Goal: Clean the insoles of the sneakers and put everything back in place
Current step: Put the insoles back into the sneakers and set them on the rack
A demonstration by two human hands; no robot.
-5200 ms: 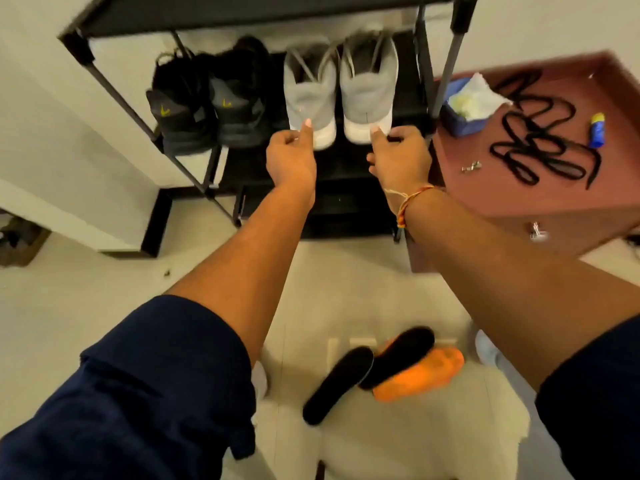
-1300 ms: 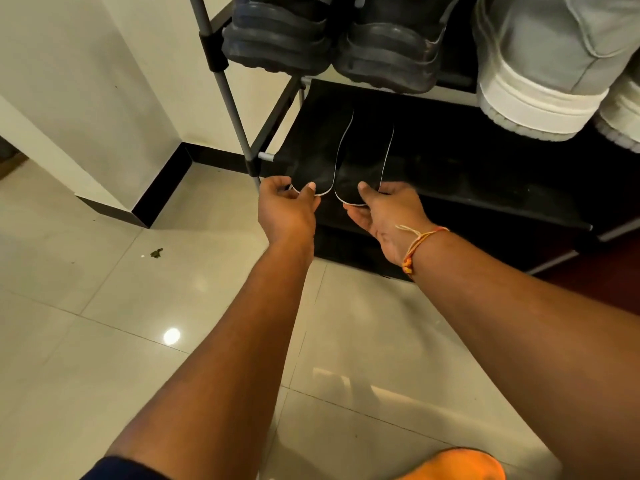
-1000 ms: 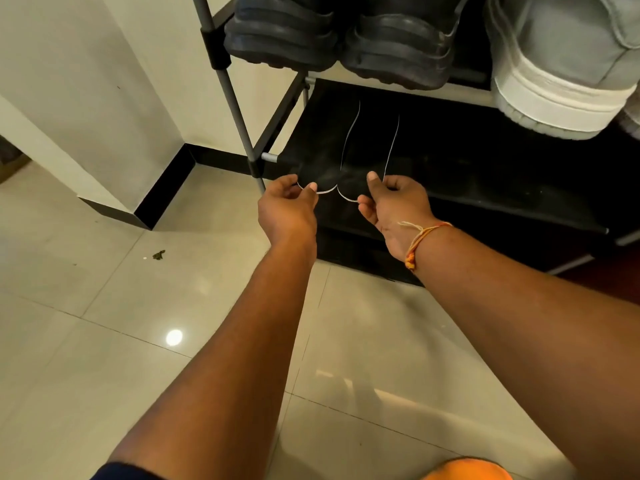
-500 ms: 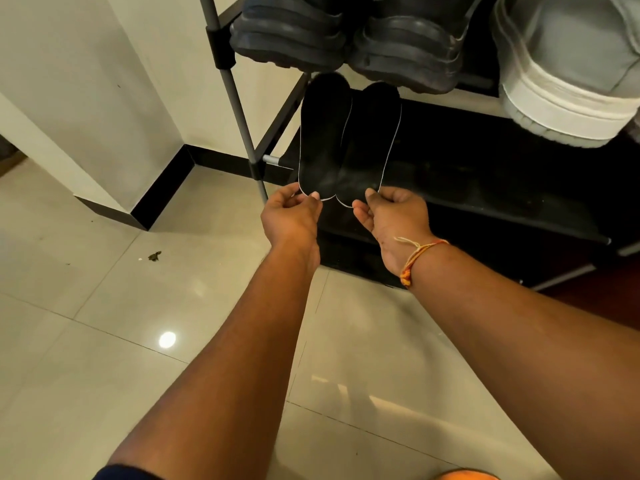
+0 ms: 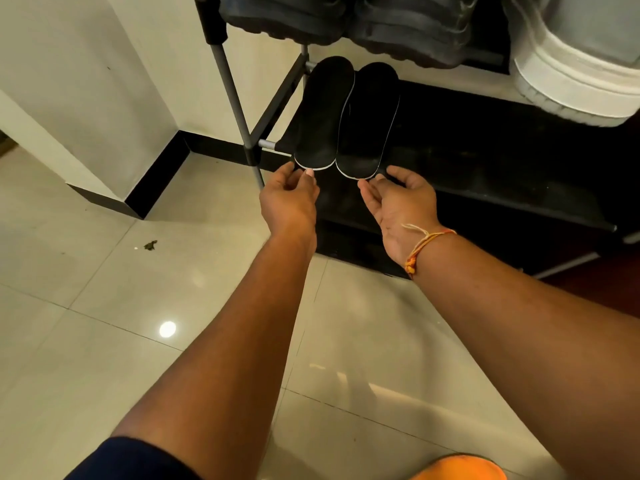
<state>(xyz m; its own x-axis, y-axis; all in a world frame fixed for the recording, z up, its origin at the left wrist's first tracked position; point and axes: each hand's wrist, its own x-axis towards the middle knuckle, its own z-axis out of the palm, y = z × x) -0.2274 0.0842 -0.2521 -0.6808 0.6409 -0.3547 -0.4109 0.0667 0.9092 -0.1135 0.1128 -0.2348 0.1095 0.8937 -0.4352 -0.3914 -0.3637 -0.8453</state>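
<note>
Two black insoles with thin white edges stand side by side on the lower shelf (image 5: 485,150) of a black shoe rack, the left insole (image 5: 323,116) and the right insole (image 5: 369,123). Their toes lean up toward the rack's back bar and their heels rest at the shelf's front. My left hand (image 5: 289,199) is just below the left heel, with thumb and fingertips at its edge and a loose curl. Under the right heel my right hand (image 5: 398,202) lies palm up with relaxed fingers that barely touch it.
On the shelf above stand two black sneakers (image 5: 287,19) and a grey sneaker with a white sole (image 5: 571,71). A grey rack post (image 5: 232,98) rises left of the insoles. An orange cloth (image 5: 457,467) lies on the tiled floor at the bottom edge.
The insoles went from flat on the shelf to tilted up against the back. Both hands have let go of the heels and dropped slightly lower.
</note>
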